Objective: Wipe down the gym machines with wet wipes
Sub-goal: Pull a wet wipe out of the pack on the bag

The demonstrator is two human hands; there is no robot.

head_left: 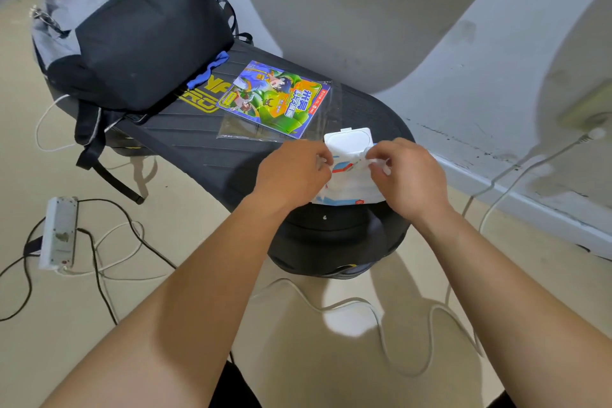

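Left hand (294, 169): fingers are curled onto the left edge of the wet wipes pack (347, 187).
Right hand (410, 175): thumb and fingertips are pinched together on a white wipe (376, 161) at the pack's opening.
Lid (349, 140): flipped open, just beyond the grip.
Machine pad (198, 149): black, beneath the pack.
Comic book (275, 98): sleeved in clear plastic, beyond and left of the grip.
Backpack (142, 36): farther left, well apart.

Wipes pack (347, 180) soft glossy film, lid (348, 140) probably smooth plastic; bag (149, 33) matt cloth.
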